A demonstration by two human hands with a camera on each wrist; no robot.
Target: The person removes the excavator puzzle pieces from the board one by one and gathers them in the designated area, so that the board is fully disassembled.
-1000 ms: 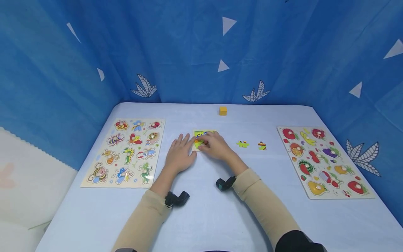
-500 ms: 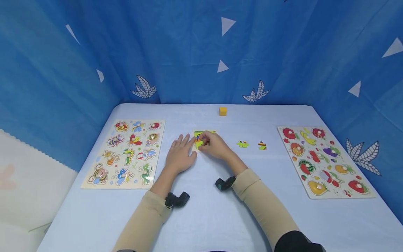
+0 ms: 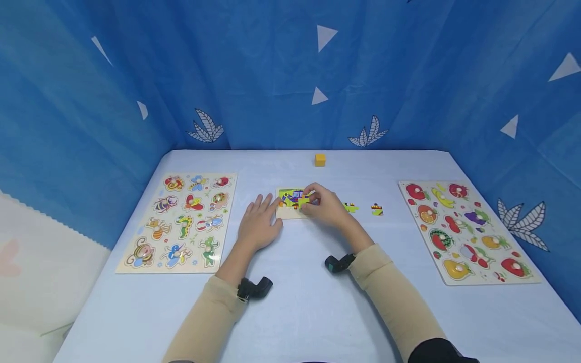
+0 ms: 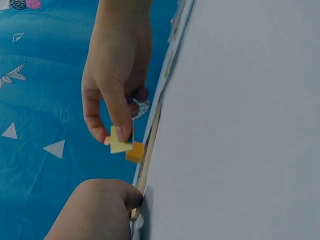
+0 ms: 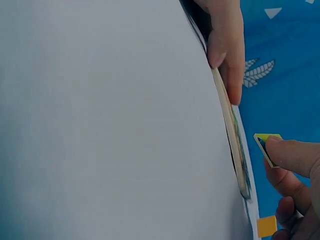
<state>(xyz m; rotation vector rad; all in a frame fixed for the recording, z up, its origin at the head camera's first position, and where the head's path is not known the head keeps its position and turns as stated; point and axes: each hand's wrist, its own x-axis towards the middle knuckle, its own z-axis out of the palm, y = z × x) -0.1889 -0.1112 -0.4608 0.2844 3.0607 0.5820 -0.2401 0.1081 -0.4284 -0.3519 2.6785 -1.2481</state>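
A small jigsaw board [image 3: 292, 214] lies mid-table, with a purple vehicle showing on its yellow-green picture. Its right part is hidden by my right hand [image 3: 327, 205], which pinches a yellow-green jigsaw piece [image 3: 303, 201] between thumb and fingers. In the left wrist view that jigsaw piece [image 4: 120, 145] is held up clear of the board. My left hand [image 3: 258, 227] rests beside the board, its fingers straight, with thumb and index fingertip touching the left edge. Two loose jigsaw pieces, one partly covered [image 3: 350, 207] and one in full sight [image 3: 377, 209], lie to the right.
A knobbed insect and animal puzzle board [image 3: 181, 222] lies on the left, a fruit puzzle board [image 3: 467, 232] on the right. A yellow cube [image 3: 320, 160] stands near the back edge. Blue cloth [image 3: 272, 75] hangs behind the white table [image 3: 295, 302].
My right hand has lifted a piece from the board and drawn it to the right, uncovering more of the vehicle picture. The left hand stays in place.
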